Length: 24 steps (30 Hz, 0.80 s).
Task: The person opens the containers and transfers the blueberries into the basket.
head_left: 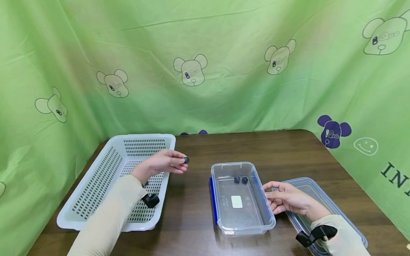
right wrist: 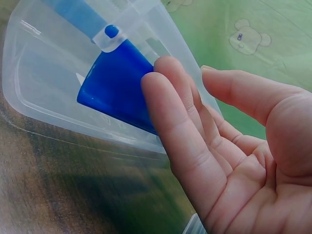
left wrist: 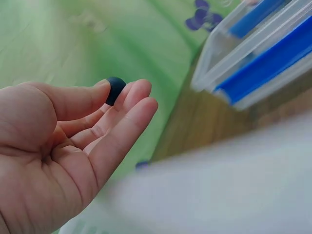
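My left hand [head_left: 170,162] pinches a small dark blue ball [head_left: 186,159] between thumb and fingertips, above the right edge of a white perforated basket [head_left: 100,180]. The left wrist view shows the ball [left wrist: 115,89] at the tips of my fingers [left wrist: 131,105]. A clear plastic container [head_left: 242,215] with blue side clips stands at the table's middle and holds two dark blue balls [head_left: 240,179] near its far end. My right hand [head_left: 281,196] rests with straight fingers against the container's right wall [right wrist: 117,87].
The container's clear lid [head_left: 316,193] lies flat under my right wrist, at the right of the dark wooden table [head_left: 189,229]. A green cloth backdrop [head_left: 201,58] printed with bears closes in the table at the back and sides.
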Each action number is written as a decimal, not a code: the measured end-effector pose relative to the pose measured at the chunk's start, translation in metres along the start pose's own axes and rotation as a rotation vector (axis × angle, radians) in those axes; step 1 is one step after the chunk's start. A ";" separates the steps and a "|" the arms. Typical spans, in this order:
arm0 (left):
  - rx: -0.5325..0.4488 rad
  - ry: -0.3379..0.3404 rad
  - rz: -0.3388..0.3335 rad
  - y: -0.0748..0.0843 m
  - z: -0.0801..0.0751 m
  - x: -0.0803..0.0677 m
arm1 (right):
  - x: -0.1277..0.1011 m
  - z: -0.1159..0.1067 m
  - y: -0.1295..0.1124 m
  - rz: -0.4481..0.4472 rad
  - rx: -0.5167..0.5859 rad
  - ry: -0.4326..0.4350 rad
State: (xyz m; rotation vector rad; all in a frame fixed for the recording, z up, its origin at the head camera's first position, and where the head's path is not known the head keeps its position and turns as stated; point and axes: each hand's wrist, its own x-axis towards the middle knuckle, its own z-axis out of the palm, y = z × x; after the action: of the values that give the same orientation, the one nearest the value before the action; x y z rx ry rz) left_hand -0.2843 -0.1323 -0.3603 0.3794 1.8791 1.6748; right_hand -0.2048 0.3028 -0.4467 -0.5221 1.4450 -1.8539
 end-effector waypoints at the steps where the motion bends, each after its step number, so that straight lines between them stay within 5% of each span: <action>1: -0.017 0.017 0.008 -0.001 -0.006 -0.004 | 0.000 0.000 0.000 0.000 -0.001 0.001; 13: -0.123 0.163 0.076 -0.014 -0.071 -0.044 | 0.000 0.000 0.000 0.010 -0.008 0.013; 24: -0.164 0.277 0.005 -0.035 -0.119 -0.074 | -0.001 -0.001 -0.001 0.019 -0.004 0.023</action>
State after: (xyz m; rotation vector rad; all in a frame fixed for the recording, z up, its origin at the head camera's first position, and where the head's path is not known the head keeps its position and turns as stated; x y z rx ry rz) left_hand -0.2907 -0.2765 -0.3724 0.0886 1.9137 1.9505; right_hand -0.2046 0.3043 -0.4460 -0.4884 1.4640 -1.8482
